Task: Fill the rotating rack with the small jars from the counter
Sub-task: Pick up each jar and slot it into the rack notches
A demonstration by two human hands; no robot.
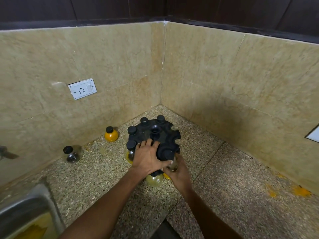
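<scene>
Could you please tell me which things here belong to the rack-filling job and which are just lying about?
Job: black rotating rack; orange-filled jar and dark-filled jar on the counter; jar in right hand; left hand on rack.

Lying about: wall socket; steel sink.

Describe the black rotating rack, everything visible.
The round black plastic-looking rotating rack stands upright on the speckled stone counter near the wall corner. Its top disc has notched slots round the rim and a central hollow knob. Black-capped jars sit in the left and back slots; slots on the right are open. The left hand rests flat on the disc; the right hand holds a small glass jar at its near edge.
</scene>
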